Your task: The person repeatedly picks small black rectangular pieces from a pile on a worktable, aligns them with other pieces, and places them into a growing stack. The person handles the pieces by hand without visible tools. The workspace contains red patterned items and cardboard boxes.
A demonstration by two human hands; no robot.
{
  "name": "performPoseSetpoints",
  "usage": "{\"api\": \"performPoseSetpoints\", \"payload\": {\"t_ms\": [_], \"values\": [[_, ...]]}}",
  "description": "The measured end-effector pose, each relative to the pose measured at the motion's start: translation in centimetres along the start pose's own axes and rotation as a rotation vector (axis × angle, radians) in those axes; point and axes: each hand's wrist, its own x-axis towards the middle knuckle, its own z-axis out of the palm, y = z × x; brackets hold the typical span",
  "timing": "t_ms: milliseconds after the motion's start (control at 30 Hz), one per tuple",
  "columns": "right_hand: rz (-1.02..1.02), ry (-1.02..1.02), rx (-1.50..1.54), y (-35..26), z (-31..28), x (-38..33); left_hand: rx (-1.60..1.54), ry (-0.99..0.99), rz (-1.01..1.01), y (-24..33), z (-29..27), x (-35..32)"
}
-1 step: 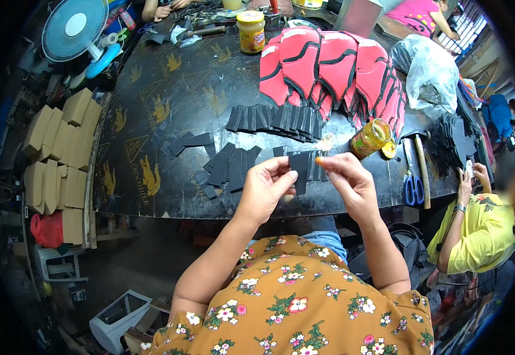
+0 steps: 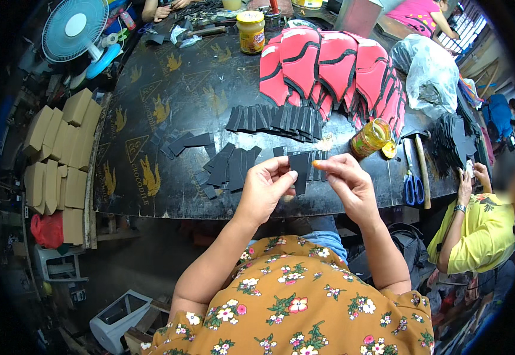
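Note:
Between the thumb and fingers of my left hand [image 2: 268, 188] is a small black strip [image 2: 299, 171], held upright above the table's near edge. My right hand [image 2: 351, 181] is just right of it, index finger stretched toward the strip with a yellow-orange smear on its tip. The thumb is apart from that finger and nothing is held. Behind the strip, partly hidden, more black strips lie in a row. Fanned-out black strips [image 2: 232, 167] lie left of my left hand, and a stacked row of black strips [image 2: 274, 121] is farther back. An open glass jar [image 2: 371, 138] with yellow contents stands beyond my right hand.
Red-and-black padded pieces [image 2: 335, 59] are piled at the back. Blue-handled scissors [image 2: 413, 188] and a hammer [image 2: 423, 171] lie on the right, near a yellow lid [image 2: 389, 149]. A person in yellow [image 2: 476, 228] works at the right edge. Cardboard boxes [image 2: 62, 142] stand left.
My right index fingertip has shifted slightly left and down, closer to the black strip. My left hand and the strip look unmoved.

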Motion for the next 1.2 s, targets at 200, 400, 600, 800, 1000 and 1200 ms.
{"api": "performPoseSetpoints", "payload": {"t_ms": [200, 400, 600, 800, 1000, 1200], "values": [[-0.004, 0.041, -0.078, 0.8, 1.0, 1.0, -0.008, -0.014, -0.026, 0.2, 0.1, 0.4], [-0.225, -0.002, -0.346, 1.9, 0.7, 0.6, -0.069, -0.028, -0.033, 0.3, -0.2, 0.8], [-0.543, -0.062, -0.639, 1.3, -0.3, -0.6, -0.133, -0.015, -0.067, 0.3, -0.4, 1.0], [-0.442, 0.103, -0.759, 2.0, -0.9, 1.7, -0.025, -0.046, -0.074, 0.4, 0.3, 0.8], [-0.480, -0.017, -0.643, 2.1, -0.5, 0.9, -0.099, -0.017, -0.045, 0.3, 0.1, 1.3], [-0.447, -0.108, -0.582, 2.6, -0.2, -2.1, -0.129, 0.058, 0.006, 1.5, -1.0, 1.9]]}}
